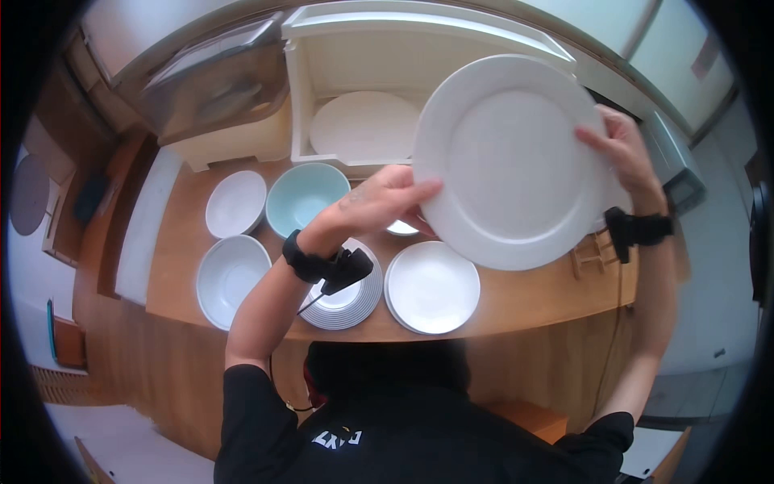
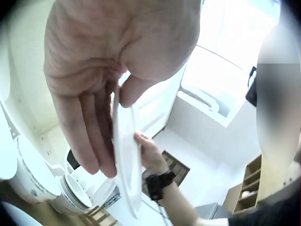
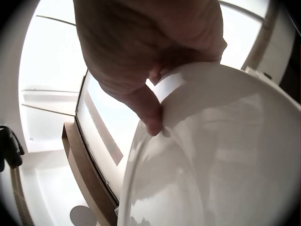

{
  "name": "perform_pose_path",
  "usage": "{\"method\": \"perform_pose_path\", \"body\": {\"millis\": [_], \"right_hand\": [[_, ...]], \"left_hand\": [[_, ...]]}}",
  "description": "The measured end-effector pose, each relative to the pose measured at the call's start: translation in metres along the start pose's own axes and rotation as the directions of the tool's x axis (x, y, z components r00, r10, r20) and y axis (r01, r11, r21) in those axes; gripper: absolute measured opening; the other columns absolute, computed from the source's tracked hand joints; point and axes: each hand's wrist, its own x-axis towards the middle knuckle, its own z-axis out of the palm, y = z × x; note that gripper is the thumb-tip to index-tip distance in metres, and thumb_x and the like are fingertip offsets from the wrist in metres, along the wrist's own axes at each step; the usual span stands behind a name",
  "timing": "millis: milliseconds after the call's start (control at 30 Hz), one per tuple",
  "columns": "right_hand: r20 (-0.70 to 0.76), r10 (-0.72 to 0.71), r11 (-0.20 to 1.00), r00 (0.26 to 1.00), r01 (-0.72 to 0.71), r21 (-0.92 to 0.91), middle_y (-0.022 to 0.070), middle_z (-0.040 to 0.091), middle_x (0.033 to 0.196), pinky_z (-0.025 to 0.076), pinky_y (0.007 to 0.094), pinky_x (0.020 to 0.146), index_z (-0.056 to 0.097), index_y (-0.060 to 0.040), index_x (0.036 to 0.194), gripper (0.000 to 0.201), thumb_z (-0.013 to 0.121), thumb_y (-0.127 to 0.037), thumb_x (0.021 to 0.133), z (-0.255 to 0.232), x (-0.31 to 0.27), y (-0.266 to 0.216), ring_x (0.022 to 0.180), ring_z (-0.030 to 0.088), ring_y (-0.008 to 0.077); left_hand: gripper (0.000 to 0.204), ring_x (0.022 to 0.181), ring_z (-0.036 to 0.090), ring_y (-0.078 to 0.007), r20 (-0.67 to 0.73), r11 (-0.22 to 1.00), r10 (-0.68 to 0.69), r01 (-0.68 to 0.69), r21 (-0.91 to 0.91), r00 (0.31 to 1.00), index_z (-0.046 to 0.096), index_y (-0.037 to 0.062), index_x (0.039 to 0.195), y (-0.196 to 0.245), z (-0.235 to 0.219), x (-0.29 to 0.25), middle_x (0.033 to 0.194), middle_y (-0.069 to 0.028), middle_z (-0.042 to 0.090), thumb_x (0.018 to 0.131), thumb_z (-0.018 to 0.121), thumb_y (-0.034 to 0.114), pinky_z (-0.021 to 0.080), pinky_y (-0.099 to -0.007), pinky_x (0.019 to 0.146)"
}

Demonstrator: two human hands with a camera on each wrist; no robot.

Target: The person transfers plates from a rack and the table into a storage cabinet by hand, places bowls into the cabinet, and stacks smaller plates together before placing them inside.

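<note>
Both hands hold up a large round white plate (image 1: pixel 516 161) above the right part of the wooden table. My left hand (image 1: pixel 387 198) grips its left rim, thumb on the near face and fingers behind. On the opposite rim, the right hand (image 1: pixel 625 153) has its thumb over the edge. In the left wrist view the plate (image 2: pixel 126 155) appears nearly edge-on, pinched between thumb and fingers of the left hand (image 2: pixel 117 56). The right wrist view shows the right thumb pressed on the glossy plate (image 3: pixel 225 141). Behind the plate, part of a white cabinet-like bin (image 1: pixel 355 64) is hidden.
Another white plate (image 1: pixel 363 125) lies inside the bin. Along the table (image 1: pixel 173 266) stand two white bowls, a pale green bowl (image 1: pixel 302 194), a stack of plates (image 1: pixel 347 310) and more white plates (image 1: pixel 435 286). A wooden rack (image 1: pixel 592 256) sits at the right. A clear-fronted box (image 1: pixel 214 97) stands back left.
</note>
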Motion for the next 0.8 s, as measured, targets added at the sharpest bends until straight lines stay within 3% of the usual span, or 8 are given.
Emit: {"method": "perform_pose_path", "body": {"millis": [33,100,233,433,467,500,567,800], "right_hand": [[0.005,0.058,0.995,0.998,-0.058,0.085,0.0024,0.067,0.088,0.05,0.0215,0.067,0.065,-0.0003,0.103,0.027,0.072,-0.021,0.087,0.015,0.009,0.014,0.074,0.061,0.0066],[0.071,0.15,0.978,0.986,-0.159,0.135,0.005,0.069,0.087,0.052,0.0231,0.064,0.067,0.0022,0.103,0.026,0.07,-0.018,0.087,0.041,0.023,0.036,0.071,0.064,0.0088],[0.217,0.37,0.854,0.903,-0.423,0.303,0.0104,0.069,0.088,0.054,0.0249,0.063,0.064,0.008,0.108,0.028,0.063,-0.013,0.09,0.085,0.057,0.071,0.071,0.067,0.0137],[0.31,0.224,0.842,0.924,-0.343,0.415,0.0125,0.069,0.098,0.057,0.0273,0.064,0.059,0.0078,0.117,0.034,0.061,-0.009,0.087,0.116,0.115,0.096,0.074,0.068,0.016],[0.323,0.216,0.855,0.921,-0.339,0.394,0.0134,0.067,0.103,0.057,0.0297,0.067,0.057,0.0074,0.121,0.038,0.06,-0.01,0.087,0.121,0.124,0.098,0.08,0.068,0.0174],[0.328,0.217,0.854,0.919,-0.342,0.393,0.0134,0.067,0.103,0.057,0.0297,0.067,0.057,0.0074,0.121,0.038,0.06,-0.01,0.087,0.128,0.133,0.1,0.08,0.068,0.0174],[0.241,0.263,0.871,0.934,-0.338,0.356,0.0126,0.067,0.108,0.056,0.0311,0.075,0.057,0.0041,0.122,0.036,0.059,-0.011,0.089,0.14,0.151,0.107,0.087,0.067,0.0171],[0.185,0.285,0.885,0.94,-0.333,0.327,0.0113,0.066,0.11,0.055,0.036,0.081,0.058,0.0013,0.123,0.036,0.061,-0.013,0.089,0.155,0.201,0.142,0.094,0.066,0.0204]], "left_hand": [[0.039,0.086,0.07,-0.0205,-0.098,0.978,-0.107,0.087,-0.192,0.989,0.057,-0.0034,0.118,-0.002,-0.005,-0.005,0.102,-0.0145,0.068,0.101,0.051,0.031,0.06,-0.0319,0.076],[0.04,0.066,0.07,-0.0178,-0.282,0.979,-0.151,0.104,-0.174,0.947,0.057,-0.0056,0.11,-0.009,-0.024,-0.008,0.087,-0.0146,0.068,0.099,0.053,0.032,0.059,-0.0238,0.055],[0.043,0.063,0.067,-0.0137,-0.443,0.972,-0.233,0.215,-0.091,0.866,0.059,-0.0068,0.107,-0.016,-0.074,-0.012,0.084,-0.0117,0.068,0.094,0.059,0.034,0.057,-0.0221,0.054],[0.044,0.067,0.065,-0.0128,-0.568,0.967,-0.234,0.246,-0.057,0.789,0.063,-0.0039,0.108,-0.009,-0.135,0.007,0.085,-0.0102,0.068,0.089,0.064,0.036,0.052,-0.0219,0.058],[0.053,0.084,0.066,-0.0204,-0.594,0.966,-0.231,0.256,-0.044,0.77,0.063,-0.0053,0.115,-0.012,-0.146,0.016,0.095,-0.0128,0.067,0.087,0.063,0.039,0.05,-0.0341,0.071],[0.053,0.084,0.066,-0.0204,-0.596,0.965,-0.234,0.257,-0.048,0.768,0.063,-0.0053,0.115,-0.014,-0.157,0.024,0.095,-0.0128,0.067,0.087,0.063,0.039,0.05,-0.0341,0.071],[0.045,0.071,0.061,-0.014,-0.608,0.956,-0.247,0.291,-0.027,0.754,0.062,-0.0032,0.11,-0.024,-0.18,0.043,0.091,-0.0087,0.066,0.088,0.063,0.035,0.052,-0.0262,0.065],[0.051,0.089,0.064,-0.0228,-0.682,0.925,-0.262,0.38,0.026,0.683,0.059,-0.006,0.116,-0.028,-0.211,0.077,0.105,-0.0156,0.065,0.087,0.058,0.035,0.051,-0.0346,0.072]]}}
